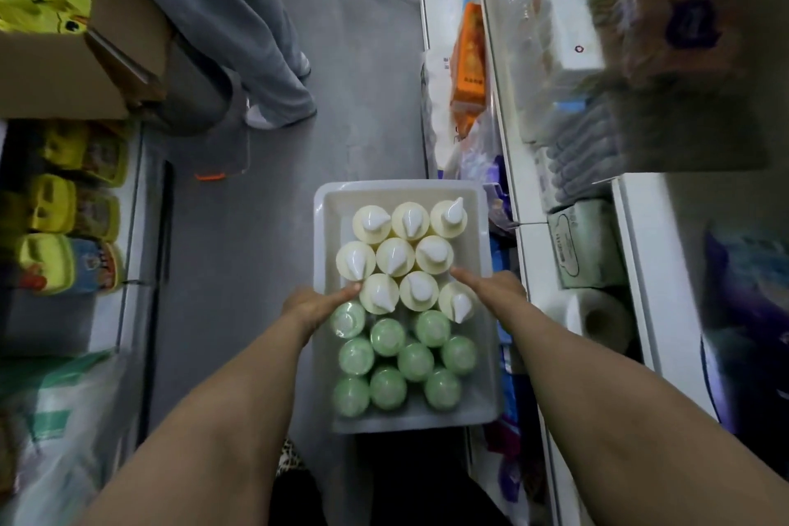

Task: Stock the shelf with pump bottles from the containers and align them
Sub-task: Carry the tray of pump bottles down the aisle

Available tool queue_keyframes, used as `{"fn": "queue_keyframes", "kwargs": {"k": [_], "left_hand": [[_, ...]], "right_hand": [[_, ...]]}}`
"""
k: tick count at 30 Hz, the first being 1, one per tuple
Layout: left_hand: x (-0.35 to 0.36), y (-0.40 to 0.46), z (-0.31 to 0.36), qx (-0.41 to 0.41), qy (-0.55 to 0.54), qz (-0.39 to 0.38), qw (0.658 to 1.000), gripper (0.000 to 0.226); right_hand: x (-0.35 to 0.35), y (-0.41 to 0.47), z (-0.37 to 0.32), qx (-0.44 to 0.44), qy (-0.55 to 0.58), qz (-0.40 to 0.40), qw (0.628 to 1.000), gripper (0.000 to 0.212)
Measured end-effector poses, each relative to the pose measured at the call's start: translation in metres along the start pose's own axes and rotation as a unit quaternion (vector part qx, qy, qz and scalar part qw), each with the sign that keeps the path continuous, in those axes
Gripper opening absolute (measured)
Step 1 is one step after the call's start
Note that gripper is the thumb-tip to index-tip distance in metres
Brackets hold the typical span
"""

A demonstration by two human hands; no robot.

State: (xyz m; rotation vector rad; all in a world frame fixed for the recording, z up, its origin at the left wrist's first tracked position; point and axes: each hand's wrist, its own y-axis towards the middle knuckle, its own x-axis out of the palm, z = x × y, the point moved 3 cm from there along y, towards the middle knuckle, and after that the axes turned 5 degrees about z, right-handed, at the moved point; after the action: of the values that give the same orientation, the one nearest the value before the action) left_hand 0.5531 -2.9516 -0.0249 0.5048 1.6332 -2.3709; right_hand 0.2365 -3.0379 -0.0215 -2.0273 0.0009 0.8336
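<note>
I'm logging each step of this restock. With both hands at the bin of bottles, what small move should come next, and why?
Probably close each hand on a cream pump bottle from the row nearest the green ones. The left hand and right hand reach into the white bin with fingers extended, holding nothing yet, and those bottles stand closest to them.

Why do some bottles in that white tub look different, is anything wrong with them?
Nothing looks spilled or broken. In the white tub, the nine cream bottles wear white pump heads pointing in mixed directions, while the green bottles nearer the person show no pumps. The left hand and right hand reach in.
</note>
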Motion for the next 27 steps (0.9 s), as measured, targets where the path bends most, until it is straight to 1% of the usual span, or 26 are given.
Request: {"fn": "queue_keyframes", "kwargs": {"k": [2, 7, 11, 13, 15, 19, 22, 23, 25, 26, 27], "left_hand": [[0.004, 0.007, -0.002, -0.001, 0.007, -0.002, 1.0, 0.141], [0.007, 0.022, -0.007, -0.018, 0.015, 0.013, 1.0, 0.138], [0.009, 0.026, -0.007, -0.027, 0.012, -0.008, 1.0, 0.139], [0.008, 0.027, -0.003, -0.027, 0.01, -0.011, 1.0, 0.138], [0.008, 0.027, 0.001, -0.013, 0.011, -0.006, 1.0, 0.132], [0.008, 0.021, 0.007, 0.013, 0.005, 0.014, 1.0, 0.104], [0.007, 0.008, 0.02, 0.053, 0.001, 0.036, 0.998, 0.092], [0.006, 0.003, 0.026, 0.07, 0.009, 0.053, 0.996, 0.091], [0.005, -0.008, 0.041, 0.111, 0.033, 0.071, 0.991, 0.097], [0.005, -0.014, 0.05, 0.129, 0.039, 0.068, 0.988, 0.1], [0.005, -0.021, 0.06, 0.147, 0.036, 0.059, 0.987, 0.1]], "right_hand": [[0.004, 0.007, 0.004, 0.005, -0.005, -0.001, 1.0, 0.106], [0.009, 0.015, 0.002, 0.016, 0.011, 0.001, 1.0, 0.115], [0.01, 0.015, 0.003, 0.024, 0.017, 0.0, 1.0, 0.114], [0.01, 0.013, 0.003, 0.027, 0.021, 0.011, 0.999, 0.109], [0.011, 0.009, 0.003, 0.034, 0.032, 0.012, 0.999, 0.1], [0.01, -0.007, 0.003, 0.04, 0.1, -0.005, 0.994, 0.076], [0.004, -0.023, 0.002, 0.04, 0.112, 0.013, 0.993, 0.066], [0.0, -0.029, 0.001, 0.038, 0.113, 0.02, 0.993, 0.06], [-0.009, -0.044, -0.002, 0.035, 0.133, 0.039, 0.99, 0.041], [-0.013, -0.052, -0.003, 0.034, 0.151, 0.051, 0.987, 0.039], [-0.018, -0.06, -0.004, 0.033, 0.171, 0.064, 0.983, 0.043]]}}
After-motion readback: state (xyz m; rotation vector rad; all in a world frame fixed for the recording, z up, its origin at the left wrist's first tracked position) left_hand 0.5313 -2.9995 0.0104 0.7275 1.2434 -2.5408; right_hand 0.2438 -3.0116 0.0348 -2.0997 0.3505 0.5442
